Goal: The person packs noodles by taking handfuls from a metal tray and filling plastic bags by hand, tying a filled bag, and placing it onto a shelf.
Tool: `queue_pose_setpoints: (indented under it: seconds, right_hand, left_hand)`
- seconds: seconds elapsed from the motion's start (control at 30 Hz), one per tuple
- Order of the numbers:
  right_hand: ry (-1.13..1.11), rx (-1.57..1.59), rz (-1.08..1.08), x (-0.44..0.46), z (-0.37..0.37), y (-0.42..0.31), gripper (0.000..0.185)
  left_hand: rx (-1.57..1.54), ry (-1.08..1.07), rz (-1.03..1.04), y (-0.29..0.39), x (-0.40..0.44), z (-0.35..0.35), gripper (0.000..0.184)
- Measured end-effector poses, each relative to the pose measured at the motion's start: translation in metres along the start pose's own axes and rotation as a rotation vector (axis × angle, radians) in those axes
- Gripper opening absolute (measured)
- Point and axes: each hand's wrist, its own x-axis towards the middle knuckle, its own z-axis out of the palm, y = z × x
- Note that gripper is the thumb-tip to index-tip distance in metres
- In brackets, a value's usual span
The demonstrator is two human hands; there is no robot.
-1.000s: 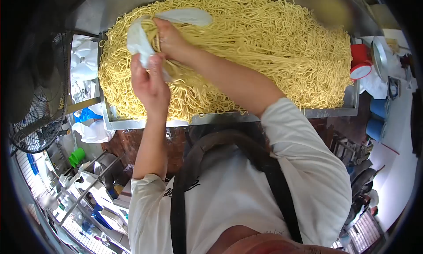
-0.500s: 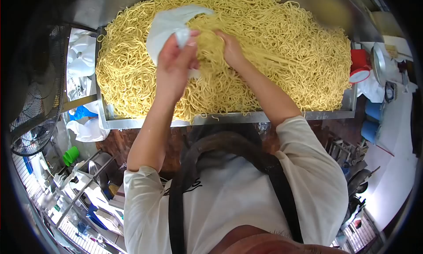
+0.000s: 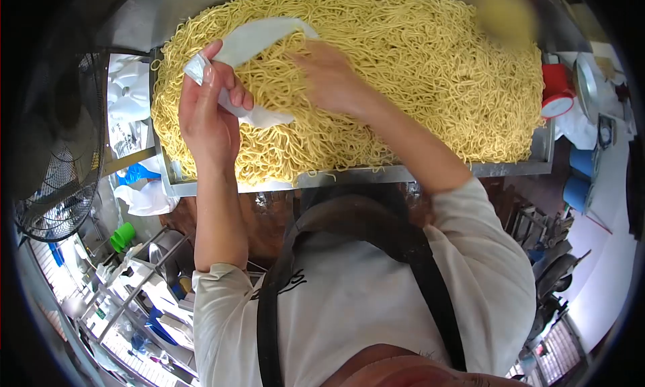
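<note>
A big heap of yellow noodles [image 3: 437,84] fills the metal tray [image 3: 376,177]. At the left of the heap, my left hand [image 3: 211,111] is closed on the edge of a white plastic bag [image 3: 262,39]. The bag's mouth is spread wide, with noodles showing between its upper and lower edges. My right hand [image 3: 332,78] is over the noodles just right of the bag's mouth, pointing toward it. Its fingers are blurred by motion, and whether they grip any noodles is not visible.
A red container [image 3: 556,84] stands beyond the tray's right end, near a round metal lid [image 3: 586,84]. A wire-caged fan [image 3: 64,179] is on the left. White plastic bags [image 3: 127,88] lie beside the tray's left end. A green cup [image 3: 122,236] sits lower left.
My left hand has moved left with the bag's edge, and the bag's mouth is wider. My right hand has shifted slightly left; the bunch of noodles once lifted between both hands no longer shows in the air.
</note>
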Motion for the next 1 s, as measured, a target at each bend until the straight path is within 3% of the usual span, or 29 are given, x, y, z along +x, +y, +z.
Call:
queue_pose_setpoints:
  seconds: [0.03,0.13,0.2,0.23,0.27,0.33,0.37,0.43,0.5,0.57,0.6,0.7,0.73,0.77,0.8,0.87,0.97,1.0]
  right_hand:
    - [0.098,-0.093,0.045,-0.026,0.006,0.032,0.08]
    - [0.199,-0.093,0.144,-0.012,0.043,0.093,0.068]
    - [0.233,0.062,0.044,0.018,0.056,0.112,0.059]
    - [0.2,0.199,0.113,0.022,0.056,0.107,0.056]
    - [0.16,0.341,0.189,0.02,0.04,0.075,0.052]
    - [0.125,0.634,0.116,0.027,0.03,0.03,0.054]
    - [0.122,0.797,-0.027,0.032,0.034,0.008,0.059]
    - [0.229,0.944,-0.103,0.042,0.021,-0.064,0.024]
    - [-0.094,1.638,-0.131,0.062,0.009,-0.109,0.022]
    - [-0.192,1.729,-0.253,0.06,0.008,-0.114,0.026]
    - [-0.112,1.464,-0.359,0.064,0.006,-0.112,0.022]
    - [0.122,0.63,-0.591,0.077,0.007,-0.106,0.029]
    - [0.048,0.385,-0.462,0.049,0.008,-0.079,0.06]
    - [0.052,0.16,-0.317,0.018,0.002,-0.051,0.074]
    - [0.007,0.031,-0.117,-0.002,0.007,-0.026,0.082]
    - [0.03,-0.102,0.06,-0.026,0.037,0.022,0.076]
    - [0.139,0.358,0.137,0.005,0.05,0.029,0.066]
    - [0.105,1.165,0.192,0.024,0.041,0.013,0.054]
  left_hand:
    - [0.012,-0.007,-0.011,-0.003,-0.001,-0.009,0.045]
    - [-0.055,0.005,-0.031,-0.008,0.0,-0.015,0.043]
    - [-0.061,-0.023,-0.05,-0.009,-0.005,-0.009,0.043]
    - [-0.061,-0.037,-0.054,-0.008,-0.006,-0.006,0.043]
    - [-0.066,-0.052,-0.055,-0.005,-0.011,-0.003,0.043]
    - [-0.089,-0.086,-0.041,-0.002,-0.016,0.003,0.044]
    - [-0.081,-0.086,-0.056,-0.001,-0.017,0.004,0.045]
    - [-0.056,-0.109,-0.078,0.002,-0.023,0.008,0.05]
    - [-0.036,-0.147,-0.011,0.006,-0.027,0.012,0.053]
    - [-0.049,-0.092,0.075,0.016,-0.023,0.009,0.052]
    - [-0.024,0.04,0.065,0.023,-0.017,0.007,0.049]
    - [-0.085,0.122,-0.006,0.022,-0.009,-0.025,0.043]
    - [-0.063,0.138,-0.037,0.019,-0.011,-0.03,0.042]
    - [-0.043,0.157,-0.063,0.016,-0.013,-0.034,0.041]
    - [-0.055,0.156,-0.079,0.014,-0.013,-0.037,0.04]
    - [-0.068,0.136,-0.117,0.008,-0.009,-0.037,0.038]
    - [0.016,0.007,-0.164,0.015,-0.002,-0.001,0.038]
    - [0.062,-0.067,-0.165,0.025,0.001,0.016,0.039]
